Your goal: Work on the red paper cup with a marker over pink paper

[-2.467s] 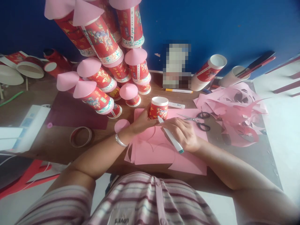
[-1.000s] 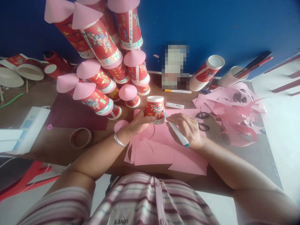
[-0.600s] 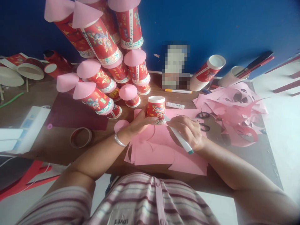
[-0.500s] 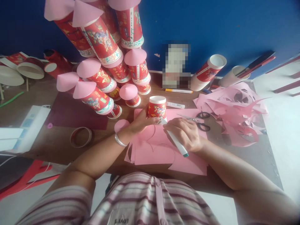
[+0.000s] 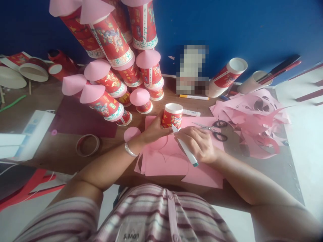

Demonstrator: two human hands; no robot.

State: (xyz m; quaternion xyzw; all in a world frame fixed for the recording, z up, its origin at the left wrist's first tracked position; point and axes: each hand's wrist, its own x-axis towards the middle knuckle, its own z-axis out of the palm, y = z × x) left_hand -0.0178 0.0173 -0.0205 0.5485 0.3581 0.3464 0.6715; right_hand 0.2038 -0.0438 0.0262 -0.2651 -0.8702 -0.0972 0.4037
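A red patterned paper cup [image 5: 172, 116] with a white rim is gripped at its left side by my left hand [image 5: 156, 131]. My right hand [image 5: 199, 143] is closed around a white marker pen [image 5: 188, 151] with a green end. Its tip end meets the lower part of the cup, partly hidden by my fingers. Under both hands lie pink paper sheets [image 5: 161, 168] with curved lines drawn on them. Black-handled scissors [image 5: 212, 128] rest just right of my right hand. A small pink paper disc [image 5: 131, 133] lies beside my left wrist.
Red paper-cup towers [image 5: 111, 40] with pink cone tops stand at the back left. Pink paper scraps [image 5: 252, 124] pile up at the right, near a pen holder [image 5: 254, 82]. A tape roll [image 5: 87, 145], a glue stick [image 5: 191, 113] and an orange-white marker [image 5: 194, 97] lie on the table.
The cup has shifted slightly right and is turned a little in my left hand. The marker's green end has moved slightly left and up with my right hand.
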